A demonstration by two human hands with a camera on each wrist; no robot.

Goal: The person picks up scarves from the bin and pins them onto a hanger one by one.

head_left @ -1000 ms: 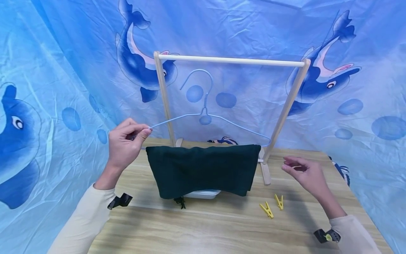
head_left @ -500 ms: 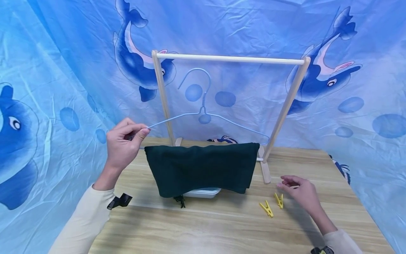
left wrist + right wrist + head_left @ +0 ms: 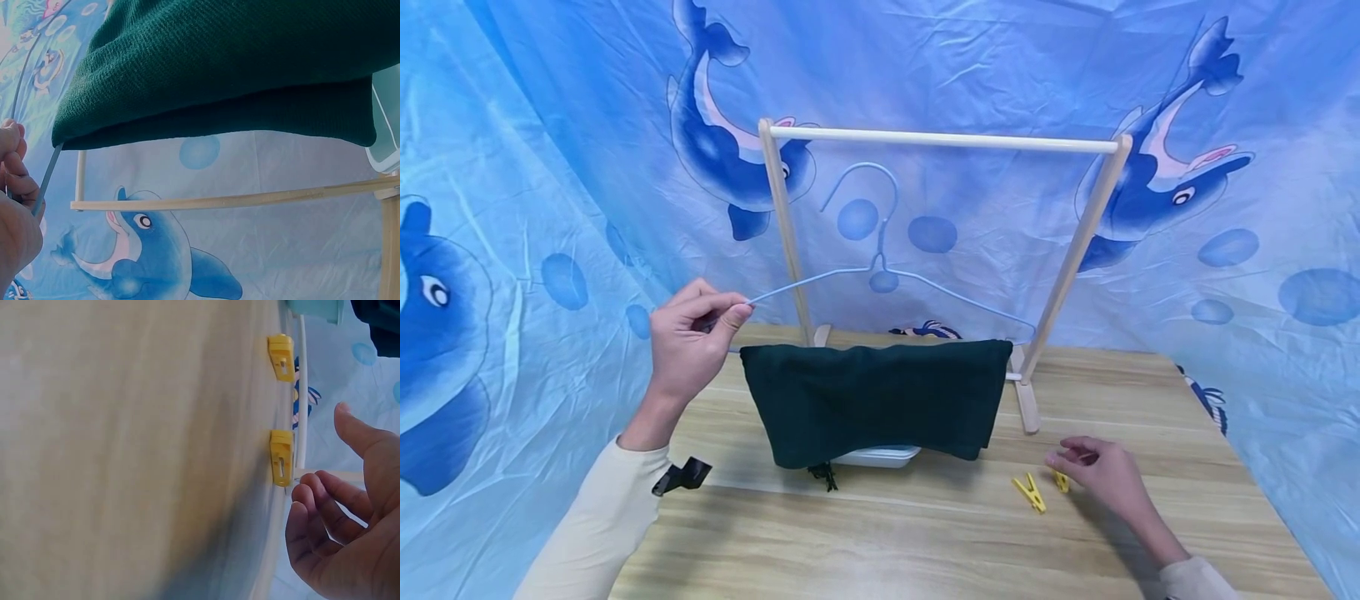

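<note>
My left hand (image 3: 692, 333) pinches the left shoulder of a light-blue wire clothes hanger (image 3: 881, 242) between thumb and fingers, holding it upright. A dark green knitted scarf (image 3: 880, 400) hangs folded over the hanger's lower bar, its dark fringe (image 3: 824, 475) showing underneath. In the left wrist view the scarf (image 3: 219, 62) fills the top, beside the fingers. Over the tabletop, my right hand (image 3: 1108, 475) is at the nearer of two yellow clothespins (image 3: 1062, 481). The right wrist view shows that clothespin (image 3: 282, 459) just beyond the parted thumb and fingers. The other clothespin (image 3: 1028, 492) lies to its left.
A wooden rack with a white top rail (image 3: 943, 140) stands behind the scarf. Beneath the scarf, a pale plastic container (image 3: 878, 457) partly shows on the wooden table (image 3: 880, 550). A blue dolphin-print curtain (image 3: 1000, 67) encloses the back and sides.
My right hand has come down and a little left, from beside the rack to the nearer clothespin, which it now partly covers. The left hand, hanger and scarf have stayed nearly still.
</note>
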